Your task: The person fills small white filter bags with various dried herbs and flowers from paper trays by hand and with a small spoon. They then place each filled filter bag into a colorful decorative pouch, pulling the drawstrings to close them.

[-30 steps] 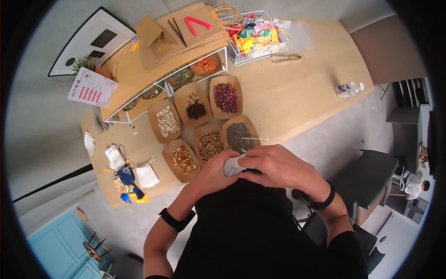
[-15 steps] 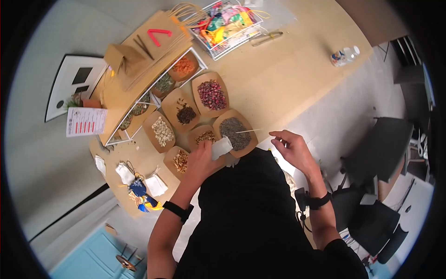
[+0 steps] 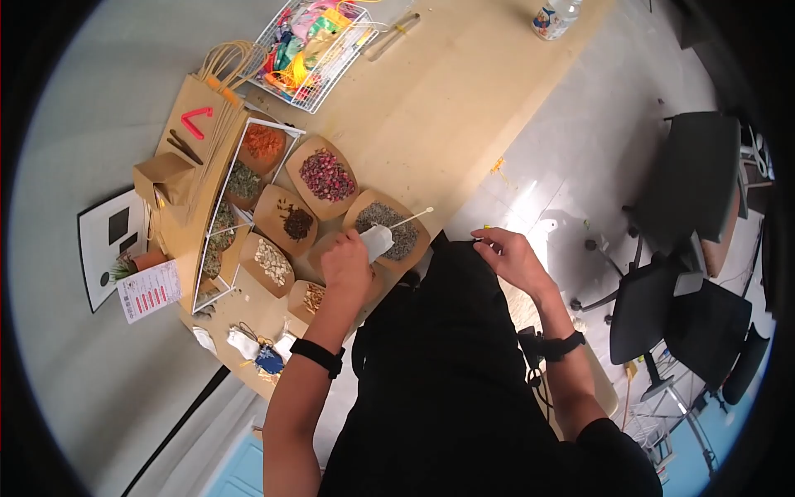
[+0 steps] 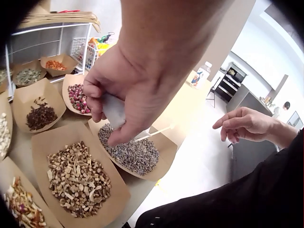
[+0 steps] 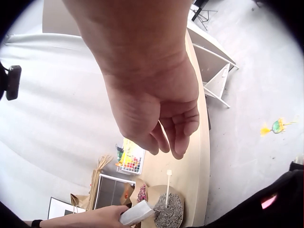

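Observation:
My left hand (image 3: 346,263) grips a small white pouch (image 3: 378,242) with curled fingers, close over a brown paper tray of greyish dried lavender (image 4: 137,156). A thin pale stick (image 3: 411,218) stands slantwise in the lavender, its upper end past the tray's rim. My right hand (image 3: 512,257) hangs beyond the table's front edge with loosely bent fingers and nothing in them. Beside the lavender is a tray of chopped brown root pieces (image 4: 78,183), partly covered by my left hand in the head view. Dried rosebuds (image 3: 327,176) fill another tray farther back.
Trays of dark cloves (image 3: 296,222) and white pieces (image 3: 272,262) stand by a white-framed shelf (image 3: 217,199) with more herbs beneath. A wire basket (image 3: 310,58) of colourful pouches, tongs (image 3: 392,37) and a bottle (image 3: 553,18) lie farther along. Chairs (image 3: 700,182) stand right.
Both hands were at the pouch; my right hand has let go and moved off right. My left hand has carried the pouch over the lavender tray. The head view has turned.

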Demonstrator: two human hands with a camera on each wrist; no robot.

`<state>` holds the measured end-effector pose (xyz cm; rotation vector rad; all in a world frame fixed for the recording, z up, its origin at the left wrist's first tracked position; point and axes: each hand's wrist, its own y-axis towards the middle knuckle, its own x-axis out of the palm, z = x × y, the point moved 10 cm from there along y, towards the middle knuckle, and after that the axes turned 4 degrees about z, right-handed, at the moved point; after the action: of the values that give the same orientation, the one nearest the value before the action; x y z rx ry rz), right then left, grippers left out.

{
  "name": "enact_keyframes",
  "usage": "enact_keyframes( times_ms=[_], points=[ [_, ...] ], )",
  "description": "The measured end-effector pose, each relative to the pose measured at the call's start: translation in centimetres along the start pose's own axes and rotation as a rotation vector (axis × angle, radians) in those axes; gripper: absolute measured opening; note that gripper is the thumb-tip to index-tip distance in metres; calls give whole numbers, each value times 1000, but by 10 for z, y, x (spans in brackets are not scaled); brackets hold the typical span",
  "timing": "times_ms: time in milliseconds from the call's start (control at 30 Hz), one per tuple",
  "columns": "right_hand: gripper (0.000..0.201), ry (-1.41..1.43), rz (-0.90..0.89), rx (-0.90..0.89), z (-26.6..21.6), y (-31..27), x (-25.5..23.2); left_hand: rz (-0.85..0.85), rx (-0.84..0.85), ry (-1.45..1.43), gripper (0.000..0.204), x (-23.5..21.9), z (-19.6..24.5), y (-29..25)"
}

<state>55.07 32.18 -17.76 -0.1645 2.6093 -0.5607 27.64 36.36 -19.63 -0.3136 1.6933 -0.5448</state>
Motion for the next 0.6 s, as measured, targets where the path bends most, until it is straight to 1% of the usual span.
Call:
enact_keyframes(
  times_ms=[200, 300, 367, 433, 500, 600],
  points=[
    [25, 25, 50, 62, 12, -4, -5, 46, 34, 89, 44, -2, 1, 8],
    [25, 19, 44, 74, 15, -5, 0, 13, 7, 26, 46, -2, -7, 5],
    [25, 10, 40, 77, 18, -9, 5, -136, -53, -39, 51, 10, -15, 4],
    [25, 18, 63, 72, 19, -9, 5, -148, -64, -73, 49, 1, -15, 1],
    [25, 13, 66, 75, 21, -11, 5, -172, -68, -109, 47, 5, -13, -1],
    [25, 0, 69, 69, 21, -13, 6, -175, -97, -134, 52, 8, -16, 0]
  ],
)
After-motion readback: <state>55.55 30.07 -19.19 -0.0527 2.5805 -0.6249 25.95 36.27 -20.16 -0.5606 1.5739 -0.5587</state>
